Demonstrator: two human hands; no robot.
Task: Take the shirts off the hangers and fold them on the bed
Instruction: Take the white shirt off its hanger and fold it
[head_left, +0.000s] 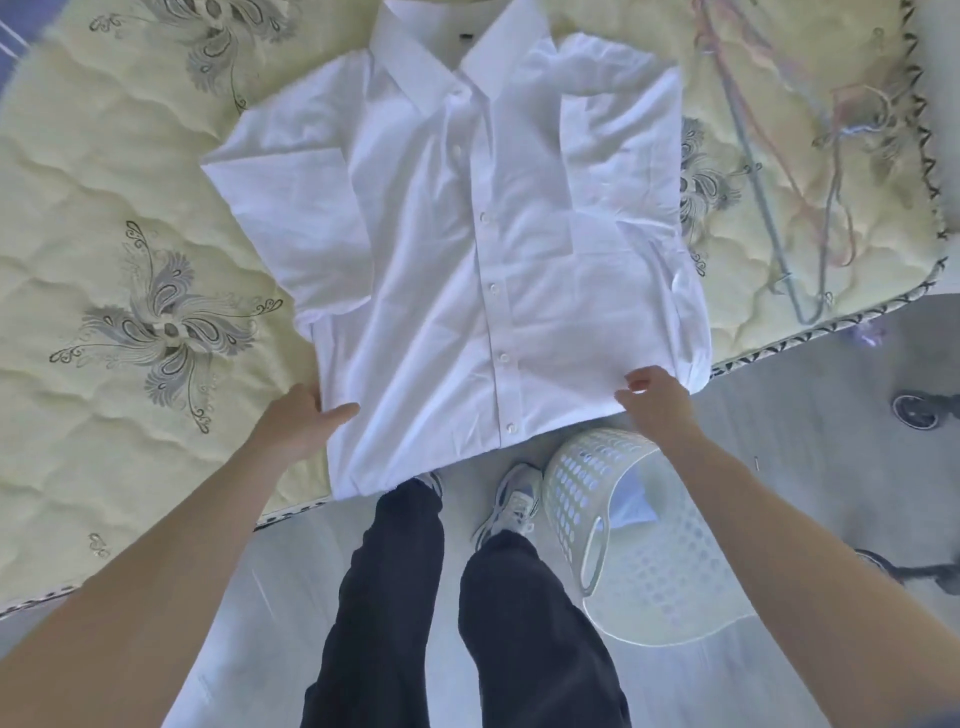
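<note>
White shirt laid button-side up on the bed, collar away, hem overhanging the near edge; long axis near-to-far. Collar tag unreadable. Hem pinched by left hand and right hand. Hangers at right.

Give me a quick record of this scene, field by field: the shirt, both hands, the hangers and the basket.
shirt: white shirt, buttoned, front up on the bed, hem overhanging the edge
left hand: left hand grips the hem's left corner
right hand: right hand grips the hem's right side
hangers: wire hangers lie empty on the bed, right of the shirt
basket: laundry basket on the floor by the feet
</note>
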